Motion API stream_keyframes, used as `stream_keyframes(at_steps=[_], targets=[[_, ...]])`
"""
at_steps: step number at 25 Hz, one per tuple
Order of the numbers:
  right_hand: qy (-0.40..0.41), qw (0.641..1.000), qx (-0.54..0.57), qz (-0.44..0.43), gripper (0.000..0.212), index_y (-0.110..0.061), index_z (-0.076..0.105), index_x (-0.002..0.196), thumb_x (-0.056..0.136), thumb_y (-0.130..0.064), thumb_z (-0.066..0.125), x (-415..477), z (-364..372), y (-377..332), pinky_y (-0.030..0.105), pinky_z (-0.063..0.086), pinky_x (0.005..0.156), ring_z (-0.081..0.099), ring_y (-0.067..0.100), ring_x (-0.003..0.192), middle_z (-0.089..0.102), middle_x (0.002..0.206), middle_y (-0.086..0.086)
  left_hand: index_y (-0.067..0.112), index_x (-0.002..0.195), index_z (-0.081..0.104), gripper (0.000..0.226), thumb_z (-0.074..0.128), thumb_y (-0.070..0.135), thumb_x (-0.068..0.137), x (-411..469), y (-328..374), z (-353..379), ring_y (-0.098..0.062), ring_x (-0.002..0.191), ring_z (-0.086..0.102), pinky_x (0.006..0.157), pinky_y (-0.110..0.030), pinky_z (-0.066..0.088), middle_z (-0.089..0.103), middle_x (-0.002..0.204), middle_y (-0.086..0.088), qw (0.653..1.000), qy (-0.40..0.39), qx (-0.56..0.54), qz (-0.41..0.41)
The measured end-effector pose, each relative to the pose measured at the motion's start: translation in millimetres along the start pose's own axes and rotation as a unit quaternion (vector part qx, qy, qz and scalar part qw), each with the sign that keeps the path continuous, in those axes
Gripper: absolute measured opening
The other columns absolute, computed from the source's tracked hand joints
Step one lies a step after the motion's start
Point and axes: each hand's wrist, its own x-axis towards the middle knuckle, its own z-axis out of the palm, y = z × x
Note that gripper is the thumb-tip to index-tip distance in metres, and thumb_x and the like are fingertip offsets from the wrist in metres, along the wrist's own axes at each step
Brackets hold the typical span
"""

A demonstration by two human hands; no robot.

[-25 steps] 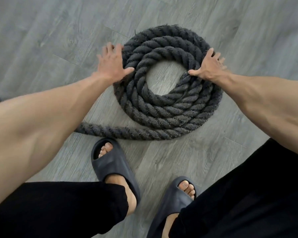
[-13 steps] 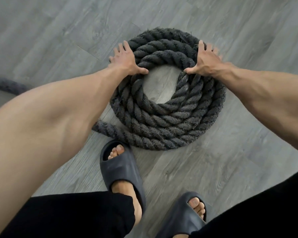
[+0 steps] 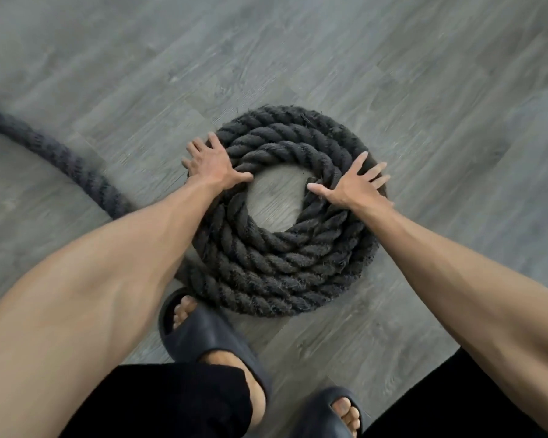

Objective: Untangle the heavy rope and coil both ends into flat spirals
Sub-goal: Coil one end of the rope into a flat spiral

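Observation:
A thick dark grey twisted rope lies on the floor as a flat round coil (image 3: 276,263) of several turns with a bare hole in its middle. My left hand (image 3: 211,165) rests flat on the coil's left side, fingers spread, thumb at the inner edge. My right hand (image 3: 353,184) lies flat on the right side, fingers spread, thumb pointing into the hole. Neither hand closes around the rope. The free rope tail (image 3: 64,162) runs off to the upper left, its join with the coil hidden under my left forearm.
The grey wood-plank floor (image 3: 424,90) stretches all around. My left foot in a dark slide sandal (image 3: 203,336) stands right at the coil's near edge; my right sandal (image 3: 336,412) is at the bottom. Black trousers fill the lower corners.
Both hands slid round the coil, the left from the top toward the left side, the right further onto the right side. The view shifted, so the tail shows at the left.

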Motion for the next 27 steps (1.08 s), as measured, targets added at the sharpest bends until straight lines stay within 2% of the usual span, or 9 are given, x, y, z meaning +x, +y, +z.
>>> stream_keyframes(at_steps=[4,10,13,16,18,24,27], targets=[[0.0,0.998,-0.046,-0.048,0.151,-0.013,-0.025,0.154,0.06,-0.086,0.068,-19.0,23.8,-29.1,0.085,0.008,0.1,-0.026,0.05,0.145,-0.031,0.155,0.034,0.005,0.149,0.019,0.127,0.073,0.076,0.059,-15.6,-34.0,-2.9,-0.041,0.131,0.031,0.1,-0.055,0.035,0.033,0.142,-0.027,0.998,0.023,-0.022,-0.049],[-0.038,0.993,-0.085,-0.075,0.148,-0.016,-0.024,0.155,0.064,-0.077,0.075,-12.8,13.9,-56.8,0.087,0.008,0.099,-0.028,0.054,0.142,-0.034,0.153,0.035,0.003,0.143,0.026,0.12,0.075,0.074,0.059,-18.6,-52.1,-1.2,-0.039,0.128,0.033,0.099,-0.051,0.035,0.034,0.141,-0.026,0.993,0.025,-0.055,-0.102],[-0.04,0.983,-0.136,-0.117,0.147,-0.017,-0.022,0.156,0.064,-0.075,0.076,-10.4,14.7,-88.2,0.087,0.01,0.098,-0.026,0.055,0.143,-0.032,0.153,0.036,0.006,0.147,0.02,0.125,0.073,0.077,0.058,-24.1,-79.3,2.1,-0.04,0.129,0.031,0.1,-0.053,0.034,0.032,0.142,-0.027,0.985,0.023,-0.075,-0.155],[-0.044,0.962,-0.192,-0.19,0.144,-0.017,-0.02,0.157,0.065,-0.074,0.076,-8.0,16.2,-137.3,0.087,0.01,0.099,-0.025,0.056,0.142,-0.031,0.153,0.036,0.018,0.155,0.001,0.13,0.07,0.077,0.062,-29.1,-115.0,1.3,-0.04,0.129,0.031,0.102,-0.052,0.032,0.028,0.143,-0.028,0.974,0.019,-0.091,-0.205],[-0.051,0.943,-0.225,-0.238,0.142,-0.017,-0.018,0.157,0.067,-0.072,0.077,-5.5,17.0,-172.8,0.087,0.01,0.099,-0.026,0.056,0.142,-0.031,0.153,0.036,0.023,0.156,-0.003,0.13,0.069,0.078,0.063,-31.6,-138.2,0.5,-0.04,0.129,0.03,0.104,-0.051,0.03,0.027,0.143,-0.028,0.965,0.016,-0.104,-0.239],[-0.056,0.889,-0.321,-0.321,0.145,-0.02,-0.019,0.157,0.062,-0.074,0.078,-3.7,29.0,-269.1,0.088,0.01,0.098,-0.025,0.054,0.144,-0.032,0.155,0.033,0.013,0.153,0.008,0.127,0.068,0.08,0.062,-31.3,-191.8,-0.5,-0.04,0.13,0.03,0.104,-0.049,0.03,0.026,0.146,-0.026,0.93,0.021,-0.152,-0.334],[-0.05,0.863,-0.347,-0.363,0.144,-0.02,-0.017,0.158,0.063,-0.073,0.078,-8.5,33.4,-305.0,0.087,0.011,0.1,-0.023,0.053,0.145,-0.029,0.156,0.032,0.005,0.15,0.011,0.122,0.066,0.077,0.068,-32.5,-203.3,-1.9,-0.039,0.132,0.029,0.103,-0.049,0.03,0.026,0.147,-0.024,0.915,0.025,-0.169,-0.365]])
